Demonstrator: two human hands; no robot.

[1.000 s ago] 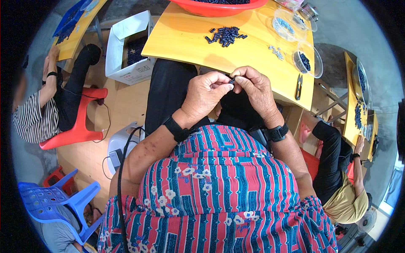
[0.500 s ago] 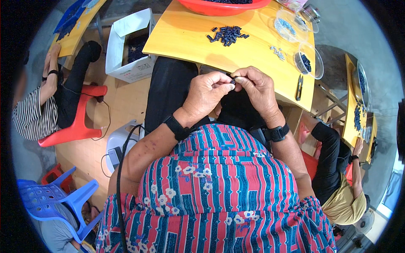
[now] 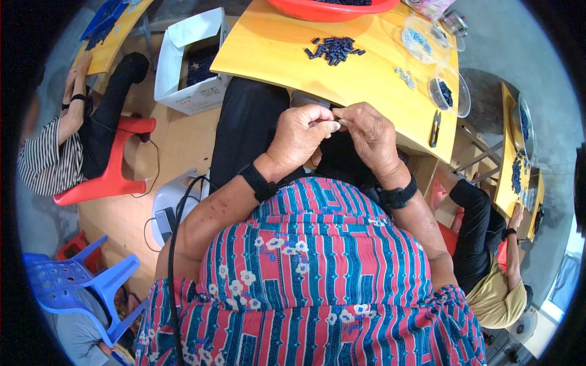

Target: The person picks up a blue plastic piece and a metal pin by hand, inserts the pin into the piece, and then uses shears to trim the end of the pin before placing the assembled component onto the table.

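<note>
My left hand [image 3: 299, 135] and my right hand [image 3: 370, 134] meet just off the front edge of the yellow table [image 3: 262, 43]. Thumb and forefinger of each hand are pinched together on a small dark piece [image 3: 337, 119], mostly covered by the fingertips. Beyond them on the table lies a loose pile of short black cylindrical pieces [image 3: 335, 50]. To the right are small silvery metal parts [image 3: 405, 78] and a clear plastic tub [image 3: 433, 93] with dark pieces [image 3: 445, 93] in it. Black-handled snips [image 3: 434, 129] rest near the table's right edge.
A red basin [image 3: 332, 11] stands at the table's far edge, with another clear tub of light-blue parts [image 3: 417, 40] to its right. Left of the table is a white carton [image 3: 193, 94]. Co-workers sit on both sides, one on a red stool [image 3: 104, 183]. A black cable [image 3: 174, 268] hangs beside my left arm.
The fingers of my right hand have shifted slightly on the small dark piece. The whole view has moved a little, and both hands stay together.
</note>
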